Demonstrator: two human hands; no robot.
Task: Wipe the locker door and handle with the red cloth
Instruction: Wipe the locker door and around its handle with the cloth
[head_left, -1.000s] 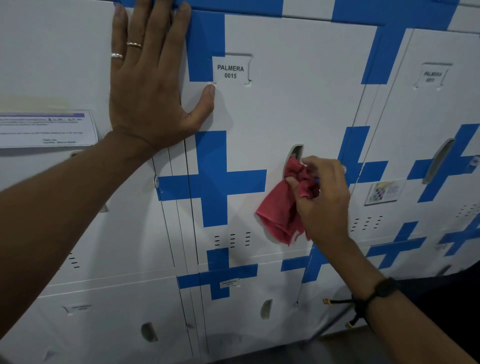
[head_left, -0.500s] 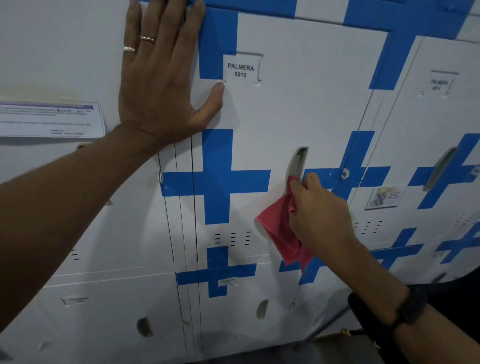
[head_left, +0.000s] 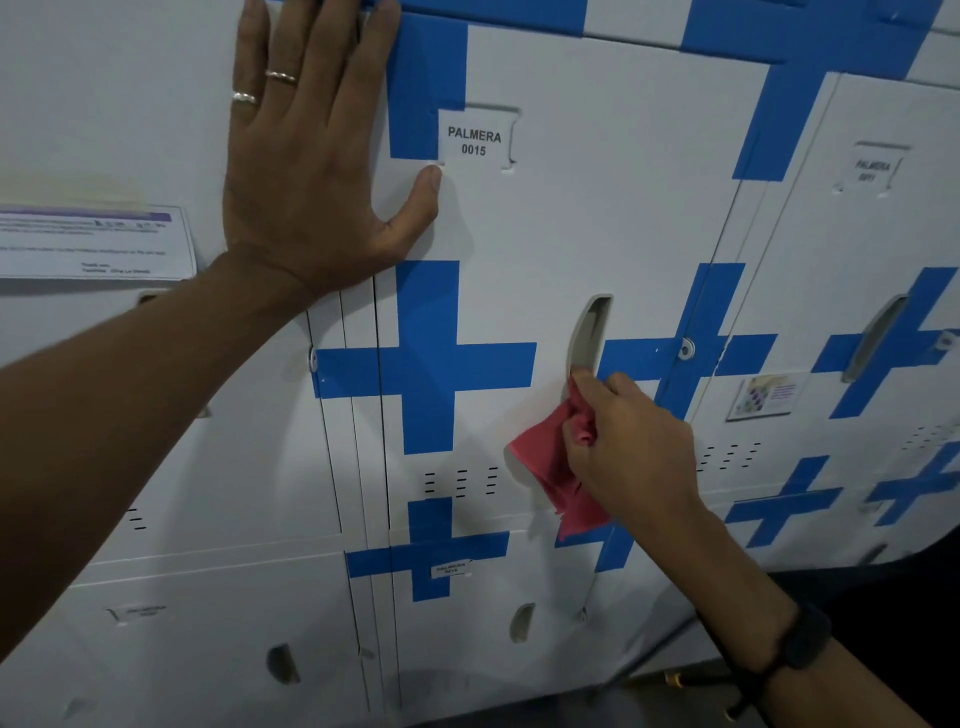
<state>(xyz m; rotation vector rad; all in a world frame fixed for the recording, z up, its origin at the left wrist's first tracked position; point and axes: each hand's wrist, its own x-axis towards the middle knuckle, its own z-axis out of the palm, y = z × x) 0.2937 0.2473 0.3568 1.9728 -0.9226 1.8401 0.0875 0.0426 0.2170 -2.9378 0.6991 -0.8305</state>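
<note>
The white locker door labelled PALMERA 0015 carries blue tape crosses and a recessed slot handle near its right side. My right hand grips the bunched red cloth and holds it against the door just below the handle's lower end; loose cloth hangs down under the hand. My left hand lies flat with straight, spread fingers across the upper left of the door and the neighbouring locker.
More white lockers with blue crosses stand on all sides: one to the right with its own slot handle, a row below. A paper notice is stuck on the left locker. Dark floor shows at lower right.
My right hand slid the red cloth down from over the handle slot to just below it, uncovering the slot. The left hand stayed flat in place.
</note>
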